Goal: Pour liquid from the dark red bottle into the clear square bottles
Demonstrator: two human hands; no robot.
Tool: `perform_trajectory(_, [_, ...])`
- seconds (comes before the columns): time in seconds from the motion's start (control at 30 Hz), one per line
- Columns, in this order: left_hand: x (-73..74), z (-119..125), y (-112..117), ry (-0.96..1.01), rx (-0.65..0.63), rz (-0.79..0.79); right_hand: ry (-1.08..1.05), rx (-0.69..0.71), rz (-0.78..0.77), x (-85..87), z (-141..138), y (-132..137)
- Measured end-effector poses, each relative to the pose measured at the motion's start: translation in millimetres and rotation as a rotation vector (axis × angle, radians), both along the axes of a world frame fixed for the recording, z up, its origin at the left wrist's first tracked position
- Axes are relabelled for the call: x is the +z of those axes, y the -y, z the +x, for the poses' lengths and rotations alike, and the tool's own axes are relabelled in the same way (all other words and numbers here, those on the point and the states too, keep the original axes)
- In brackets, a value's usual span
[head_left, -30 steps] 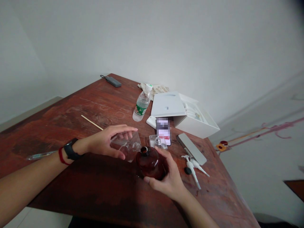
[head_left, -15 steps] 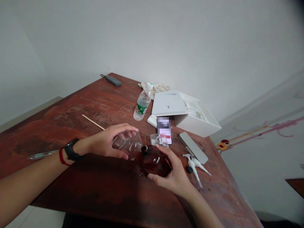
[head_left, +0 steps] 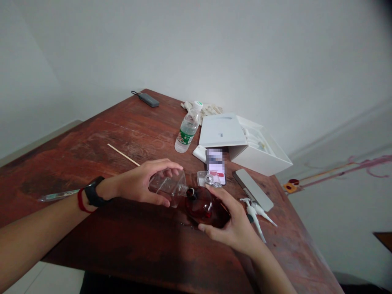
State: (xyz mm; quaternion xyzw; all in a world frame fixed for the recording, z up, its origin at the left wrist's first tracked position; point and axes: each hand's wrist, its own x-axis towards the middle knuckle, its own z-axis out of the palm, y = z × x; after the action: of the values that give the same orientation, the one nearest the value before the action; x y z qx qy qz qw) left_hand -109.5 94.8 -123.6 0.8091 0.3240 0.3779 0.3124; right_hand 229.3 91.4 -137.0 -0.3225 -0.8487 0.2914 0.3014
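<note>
My left hand (head_left: 139, 181) is curled round a clear, square-sided plastic bottle (head_left: 172, 184), tipped with its neck pointing right. In my right hand (head_left: 237, 226) a dark amber bottle (head_left: 204, 207) leans left, thumb on the near side and fingers on the far side. The two bottle necks are close together; whether they touch I cannot tell. Small wet drops show on the table below the amber bottle. Right of my right hand lie white pump dispenser heads (head_left: 253, 212). Behind the bottles is a clear plastic piece (head_left: 203, 178).
A phone (head_left: 216, 166) lies beyond the bottles, beside a small white case (head_left: 200, 153). Farther back stand a labelled water bottle (head_left: 187, 130) and a white box (head_left: 260, 157). A grey flat bar (head_left: 254, 190) is at the right, a wooden stick (head_left: 122, 154) at the left.
The view has shifted slightly, so the table's things appear a little farther right. Both hands keep their hold, and the bottle necks stay close together.
</note>
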Motion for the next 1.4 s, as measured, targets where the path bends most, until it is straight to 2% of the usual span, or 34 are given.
perform_trajectory(0.27, [-4.3,1,-1,-0.013,-0.009,-0.048,0.088,-0.007,0.021,12.0,1,0])
perform_trajectory(0.5, [-7.7,3,-2,-0.008,-0.022,-0.128,0.124,-0.005,0.035,15.8,0,0])
perform_trajectory(0.93, [-27.3,7,-3,0.077,-0.072,-0.323,0.23,-0.006,-0.014,19.5,7,1])
perform_trajectory(1.1, [-30.5,9,-4,0.071,-0.08,-0.323,0.259,0.019,-0.049,22.6,7,1])
perform_trajectory(1.4, [-27.9,6,-6,0.013,-0.097,-0.308,0.26,0.043,-0.073,22.8,7,3])
